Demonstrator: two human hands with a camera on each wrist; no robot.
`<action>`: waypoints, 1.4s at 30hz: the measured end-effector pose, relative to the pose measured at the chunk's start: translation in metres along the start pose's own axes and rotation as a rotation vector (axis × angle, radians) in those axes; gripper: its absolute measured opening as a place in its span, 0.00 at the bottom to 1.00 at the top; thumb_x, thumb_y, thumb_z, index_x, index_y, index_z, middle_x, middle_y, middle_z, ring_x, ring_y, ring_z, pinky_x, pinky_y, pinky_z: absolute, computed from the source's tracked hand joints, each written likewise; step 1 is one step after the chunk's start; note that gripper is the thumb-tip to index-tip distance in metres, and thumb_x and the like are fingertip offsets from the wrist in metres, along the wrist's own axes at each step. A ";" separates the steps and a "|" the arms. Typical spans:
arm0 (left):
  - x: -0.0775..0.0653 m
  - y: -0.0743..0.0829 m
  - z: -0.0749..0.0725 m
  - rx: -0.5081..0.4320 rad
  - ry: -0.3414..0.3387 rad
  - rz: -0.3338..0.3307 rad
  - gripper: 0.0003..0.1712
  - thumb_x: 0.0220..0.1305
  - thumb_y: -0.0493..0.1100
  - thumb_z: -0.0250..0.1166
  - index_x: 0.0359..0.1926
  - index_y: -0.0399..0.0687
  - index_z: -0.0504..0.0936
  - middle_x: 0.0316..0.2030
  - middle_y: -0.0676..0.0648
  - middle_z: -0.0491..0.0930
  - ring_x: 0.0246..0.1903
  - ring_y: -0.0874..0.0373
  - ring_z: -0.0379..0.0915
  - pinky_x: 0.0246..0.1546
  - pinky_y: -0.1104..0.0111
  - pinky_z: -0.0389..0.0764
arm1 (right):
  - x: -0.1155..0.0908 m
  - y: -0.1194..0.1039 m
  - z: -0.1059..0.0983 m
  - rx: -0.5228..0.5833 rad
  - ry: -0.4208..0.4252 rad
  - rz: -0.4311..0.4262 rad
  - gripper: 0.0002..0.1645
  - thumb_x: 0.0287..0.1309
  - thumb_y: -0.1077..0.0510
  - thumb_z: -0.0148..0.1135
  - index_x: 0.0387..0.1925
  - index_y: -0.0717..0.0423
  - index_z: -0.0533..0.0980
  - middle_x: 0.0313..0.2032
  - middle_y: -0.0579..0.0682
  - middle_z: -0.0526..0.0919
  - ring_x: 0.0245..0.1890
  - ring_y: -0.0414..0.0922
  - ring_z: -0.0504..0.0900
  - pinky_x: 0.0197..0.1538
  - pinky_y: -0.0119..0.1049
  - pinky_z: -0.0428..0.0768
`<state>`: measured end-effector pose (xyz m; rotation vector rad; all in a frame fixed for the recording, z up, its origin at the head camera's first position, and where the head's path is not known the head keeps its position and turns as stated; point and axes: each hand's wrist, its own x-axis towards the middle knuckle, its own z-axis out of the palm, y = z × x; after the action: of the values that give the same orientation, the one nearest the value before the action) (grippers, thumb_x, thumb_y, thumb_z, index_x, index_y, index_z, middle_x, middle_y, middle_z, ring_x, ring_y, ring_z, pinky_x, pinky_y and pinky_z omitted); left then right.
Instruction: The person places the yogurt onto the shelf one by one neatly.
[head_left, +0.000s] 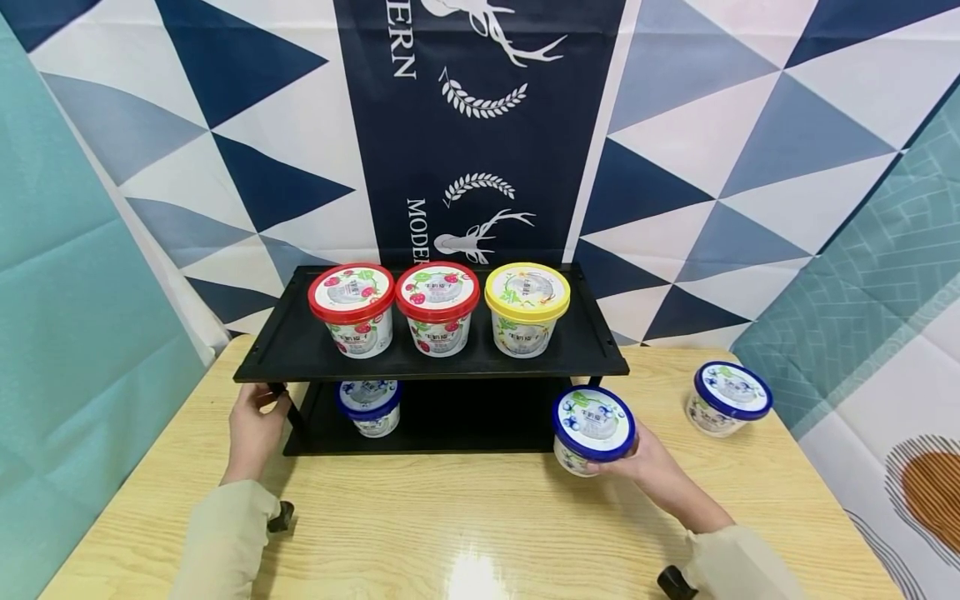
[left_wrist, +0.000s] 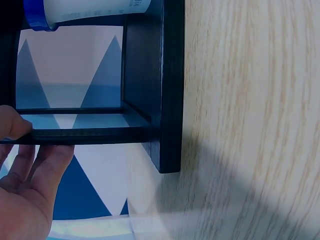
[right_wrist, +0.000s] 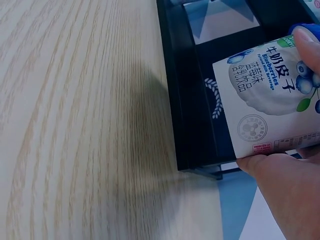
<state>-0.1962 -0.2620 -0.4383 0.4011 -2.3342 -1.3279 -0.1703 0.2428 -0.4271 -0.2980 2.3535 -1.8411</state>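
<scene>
My right hand (head_left: 637,458) grips a blue-lidded blueberry milk tub (head_left: 592,429) at the front right corner of a black two-tier shelf (head_left: 442,367). In the right wrist view the tub's printed side (right_wrist: 275,100) faces the camera, with the thumb and fingers around it. My left hand (head_left: 257,425) pinches the shelf's front left post (left_wrist: 90,135) between thumb and fingers. On the lower tier, at the left, stands another blue-lidded tub (head_left: 369,408). The upper tier bears two red-lidded tubs (head_left: 351,312) and a yellow-lidded tub (head_left: 527,310).
A further blue-lidded tub (head_left: 727,398) stands on the wooden table (head_left: 420,525) right of the shelf. Behind the shelf hangs a patterned cloth (head_left: 480,150). Teal cloth (head_left: 75,292) borders the table at the left.
</scene>
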 end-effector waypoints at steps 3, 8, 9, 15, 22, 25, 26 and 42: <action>0.000 0.000 0.000 0.000 -0.006 -0.002 0.16 0.64 0.34 0.53 0.53 0.41 0.69 0.48 0.40 0.73 0.53 0.43 0.71 0.34 0.88 0.65 | 0.001 -0.001 0.001 -0.007 -0.008 0.002 0.57 0.37 0.67 0.74 0.68 0.63 0.52 0.53 0.42 0.75 0.49 0.26 0.74 0.53 0.21 0.71; 0.000 0.000 -0.001 -0.004 -0.006 -0.006 0.16 0.64 0.34 0.53 0.53 0.41 0.69 0.48 0.40 0.73 0.53 0.43 0.71 0.34 0.87 0.65 | 0.004 -0.004 0.002 -0.020 -0.027 0.028 0.58 0.39 0.65 0.74 0.70 0.58 0.51 0.61 0.60 0.68 0.50 0.26 0.72 0.53 0.23 0.71; 0.000 0.000 -0.001 -0.003 -0.006 -0.007 0.16 0.64 0.34 0.53 0.53 0.41 0.69 0.48 0.40 0.73 0.53 0.43 0.71 0.34 0.87 0.65 | 0.004 -0.004 0.002 -0.017 -0.034 0.030 0.58 0.40 0.65 0.73 0.70 0.57 0.50 0.62 0.62 0.66 0.51 0.26 0.72 0.54 0.23 0.70; 0.000 -0.001 -0.001 -0.004 -0.008 0.003 0.17 0.64 0.34 0.53 0.54 0.41 0.69 0.48 0.39 0.73 0.53 0.42 0.71 0.33 0.89 0.65 | 0.007 -0.004 0.005 0.002 -0.051 0.035 0.60 0.40 0.65 0.73 0.71 0.56 0.48 0.64 0.64 0.63 0.52 0.26 0.72 0.53 0.21 0.70; 0.001 -0.002 0.000 -0.009 -0.003 0.007 0.17 0.63 0.34 0.53 0.53 0.41 0.69 0.47 0.39 0.73 0.52 0.42 0.71 0.32 0.89 0.65 | 0.006 -0.006 0.009 -0.036 -0.031 0.088 0.59 0.41 0.63 0.73 0.70 0.58 0.48 0.64 0.63 0.64 0.64 0.54 0.65 0.64 0.44 0.67; 0.001 -0.002 0.000 -0.010 -0.005 0.001 0.16 0.63 0.34 0.53 0.53 0.40 0.69 0.48 0.39 0.73 0.53 0.42 0.71 0.32 0.90 0.65 | 0.005 -0.005 0.010 -0.042 -0.026 0.100 0.58 0.42 0.62 0.73 0.70 0.60 0.48 0.64 0.64 0.63 0.65 0.59 0.62 0.66 0.53 0.63; 0.001 -0.002 0.000 -0.012 -0.006 0.000 0.16 0.63 0.34 0.53 0.53 0.40 0.69 0.48 0.39 0.73 0.53 0.42 0.71 0.32 0.90 0.65 | 0.005 -0.005 0.010 -0.045 -0.029 0.099 0.58 0.42 0.62 0.73 0.70 0.61 0.48 0.64 0.64 0.63 0.65 0.59 0.62 0.66 0.54 0.62; 0.000 -0.001 0.000 -0.011 -0.005 0.001 0.14 0.63 0.34 0.53 0.50 0.39 0.69 0.49 0.39 0.73 0.53 0.43 0.71 0.33 0.90 0.65 | 0.010 -0.005 0.014 -0.056 -0.038 0.125 0.59 0.43 0.59 0.73 0.71 0.57 0.47 0.66 0.62 0.61 0.66 0.60 0.61 0.67 0.57 0.61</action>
<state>-0.1964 -0.2624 -0.4387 0.3937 -2.3293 -1.3427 -0.1763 0.2260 -0.4253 -0.1857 2.3435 -1.7013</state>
